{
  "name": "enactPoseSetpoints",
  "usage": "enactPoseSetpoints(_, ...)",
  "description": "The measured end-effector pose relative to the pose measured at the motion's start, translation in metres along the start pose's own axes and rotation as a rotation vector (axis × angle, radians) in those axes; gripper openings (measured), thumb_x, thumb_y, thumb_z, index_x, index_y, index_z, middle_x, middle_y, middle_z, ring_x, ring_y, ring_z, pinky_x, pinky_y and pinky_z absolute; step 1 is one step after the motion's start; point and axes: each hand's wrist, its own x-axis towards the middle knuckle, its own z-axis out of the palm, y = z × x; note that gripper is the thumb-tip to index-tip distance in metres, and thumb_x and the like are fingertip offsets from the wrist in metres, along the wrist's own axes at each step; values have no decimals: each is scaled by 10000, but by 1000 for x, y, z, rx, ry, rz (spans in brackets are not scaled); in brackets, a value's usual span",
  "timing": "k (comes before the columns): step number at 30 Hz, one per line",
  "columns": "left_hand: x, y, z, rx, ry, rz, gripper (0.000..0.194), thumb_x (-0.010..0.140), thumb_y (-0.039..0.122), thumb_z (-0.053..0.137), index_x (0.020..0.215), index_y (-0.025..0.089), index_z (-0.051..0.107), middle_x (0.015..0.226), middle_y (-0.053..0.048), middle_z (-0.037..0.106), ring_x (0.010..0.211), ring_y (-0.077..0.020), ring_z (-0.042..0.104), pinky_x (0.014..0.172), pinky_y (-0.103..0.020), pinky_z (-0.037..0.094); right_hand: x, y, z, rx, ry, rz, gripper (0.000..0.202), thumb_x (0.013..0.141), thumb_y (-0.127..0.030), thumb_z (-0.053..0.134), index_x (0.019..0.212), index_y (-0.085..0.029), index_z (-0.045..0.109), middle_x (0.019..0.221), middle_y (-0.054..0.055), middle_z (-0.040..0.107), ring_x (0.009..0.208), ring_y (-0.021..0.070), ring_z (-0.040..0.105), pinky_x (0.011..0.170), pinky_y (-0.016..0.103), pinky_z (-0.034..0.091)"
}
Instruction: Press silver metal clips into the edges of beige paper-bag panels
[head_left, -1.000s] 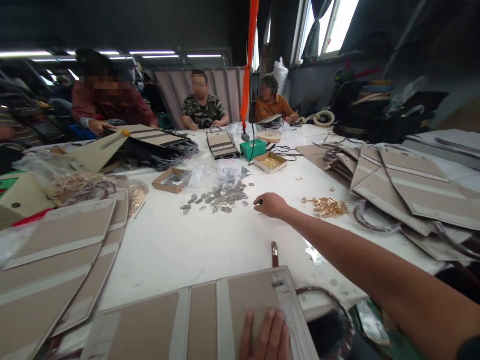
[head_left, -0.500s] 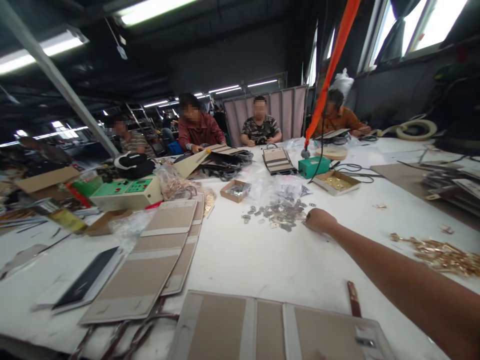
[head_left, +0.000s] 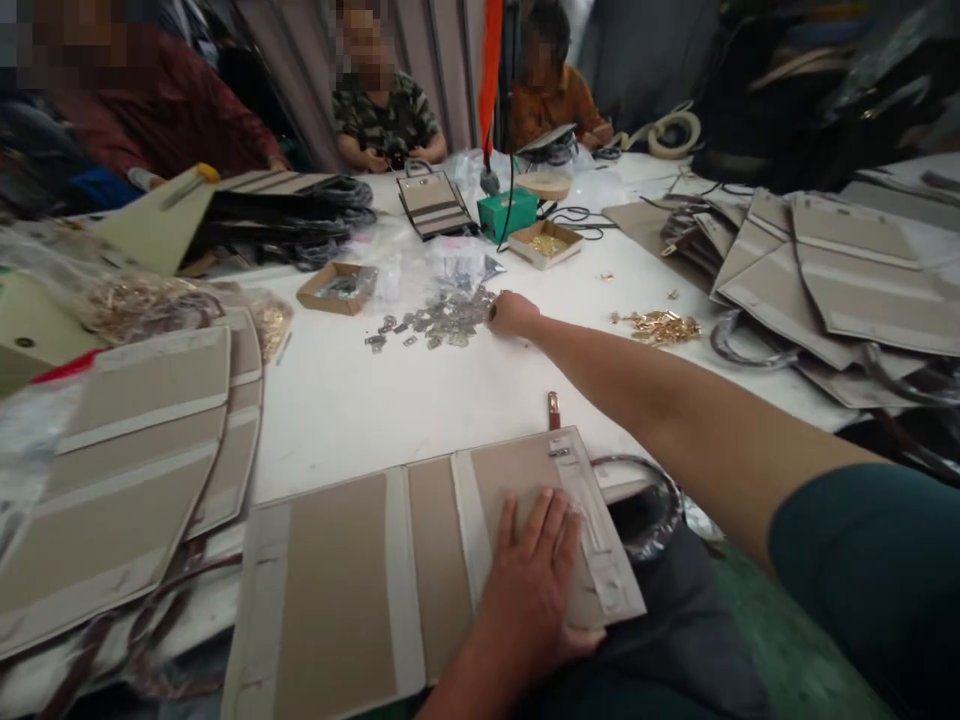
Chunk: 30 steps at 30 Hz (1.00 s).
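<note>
My left hand [head_left: 532, 580] lies flat with fingers spread on a beige folding bag panel [head_left: 337, 580] in front of me. The panel has pale strips across it, a small metal fitting [head_left: 560, 452] near its far right corner and a brown wrapped handle [head_left: 664, 500] at its right side. My right arm is stretched forward, and my right hand [head_left: 511, 315] is closed at the right edge of a pile of small silvery metal plates [head_left: 446, 320]. Its fingertips are mostly hidden, so what they pinch does not show. A brown strap tab with a gold-coloured clasp [head_left: 553, 408] sticks out beyond the panel.
More beige panels [head_left: 142, 430] are stacked at left and others [head_left: 847, 270] at right. Gold-coloured fittings [head_left: 660, 328] lie right of my forearm. Cardboard boxes of small parts [head_left: 337, 288] and a green device [head_left: 506, 213] stand farther back. Several people sit across the table.
My view has tilted down and turned right. My left hand on the panel has come into view. The right hand is still at the edge of the metal pile.
</note>
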Motion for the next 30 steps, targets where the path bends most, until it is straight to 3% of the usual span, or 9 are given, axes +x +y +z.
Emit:
enactPoseSetpoints(2, 2, 2, 2, -30, -17, -2, 1094, 831, 797, 627, 1619, 81, 373, 1748, -162, 231, 1646, -359, 110, 1311, -614, -157, -18, 2, -9, 30, 20, -27, 264, 907, -201, 680, 1130, -87, 766, 1188, 148, 755, 1090, 278, 685, 943, 358, 542)
enactPoseSetpoints(4, 3, 3, 6, -44, -14, 8, 1101, 835, 791, 630, 1617, 61, 368, 1743, -173, 241, 1643, -363, 119, 1313, -623, -141, -55, 8, -21, 105, 27, -77, 254, 888, -218, 697, 1108, -126, 785, 1070, 83, 778, 939, 211, 699, 866, 307, 550)
enactPoseSetpoints(8, 2, 3, 11, -55, 27, 20, 1124, 815, 764, 683, 1613, 42, 359, 1731, -197, 272, 1631, -380, 157, 1312, -642, -118, -168, 32, -33, 452, -96, -105, 179, 810, -272, 760, 941, -160, 808, 733, 14, 718, 570, 119, 586, 592, 251, 505)
enactPoseSetpoints(11, 3, 3, 11, -83, 42, 22, 1111, 816, 746, 700, 1610, 45, 364, 1692, -218, 358, 1617, -391, 204, 1314, -651, -93, -253, 53, -15, 650, -250, -2, 236, 777, -311, 769, 982, -201, 806, 703, -16, 682, 533, 113, 559, 507, 231, 455)
enactPoseSetpoints(14, 4, 5, 10, -101, 45, 12, 1119, 814, 736, 711, 1622, 56, 343, 1651, -227, 420, 1596, -401, 255, 1321, -647, -59, -304, 68, 19, 796, -243, 140, 333, 760, -362, 774, 1058, -215, 790, 730, -34, 672, 517, 102, 529, 496, 230, 444)
enactPoseSetpoints(16, 4, 7, 10, -97, 44, 12, 1151, 801, 734, 725, 1635, 56, 312, 1649, -231, 418, 1591, -406, 263, 1321, -647, -57, -318, 73, 39, 813, -198, 179, 339, 769, -404, 762, 1040, -203, 792, 743, -27, 684, 512, 106, 524, 493, 237, 437)
enactPoseSetpoints(19, 4, 9, 10, -77, 28, 8, 1208, 778, 742, 742, 1644, 44, 272, 1671, -237, 380, 1601, -401, 239, 1321, -640, -68, -321, 74, 55, 712, -128, 129, 306, 798, -420, 734, 995, -201, 814, 829, 10, 749, 614, 153, 626, 567, 264, 493)
enactPoseSetpoints(24, 3, 10, 11, -46, 7, 1, 1214, 784, 761, 727, 1629, 14, 278, 1688, -239, 352, 1608, -392, 224, 1319, -621, -95, -318, 74, 59, 501, -39, 9, 188, 838, -337, 706, 942, -240, 830, 946, 25, 807, 885, 224, 738, 845, 314, 557)
enactPoseSetpoints(30, 3, 11, 11, -49, 22, -3, 1213, 757, 745, 767, 1612, 19, 305, 1686, -239, 353, 1609, -385, 220, 1321, -627, -85, -319, 72, 58, 400, -35, -2, 154, 848, -269, 692, 937, -245, 816, 930, 11, 810, 883, 215, 743, 818, 297, 541)
